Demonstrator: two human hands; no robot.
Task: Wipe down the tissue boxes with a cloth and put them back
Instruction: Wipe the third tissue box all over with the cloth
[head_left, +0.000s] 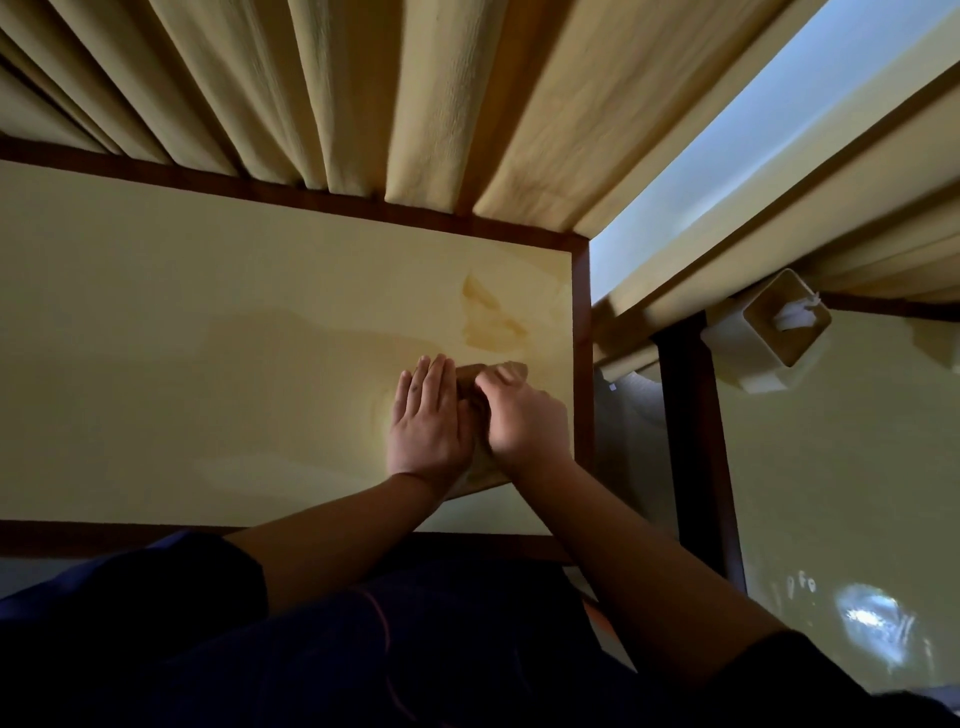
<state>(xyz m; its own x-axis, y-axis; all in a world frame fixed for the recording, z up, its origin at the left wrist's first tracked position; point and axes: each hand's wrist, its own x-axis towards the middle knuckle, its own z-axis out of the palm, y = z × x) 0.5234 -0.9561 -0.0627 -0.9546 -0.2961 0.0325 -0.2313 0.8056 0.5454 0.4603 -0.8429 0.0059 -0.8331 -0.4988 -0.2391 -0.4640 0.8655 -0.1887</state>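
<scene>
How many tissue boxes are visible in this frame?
1: a white tissue box on the right-hand table, near the curtain. What sits under both hands on the near table is hidden and may be another.

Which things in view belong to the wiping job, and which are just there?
Job: cloth under both hands; left hand flat on it; right hand curled over it; tissue box on the right table.
Not job: curtains; near table.
</scene>
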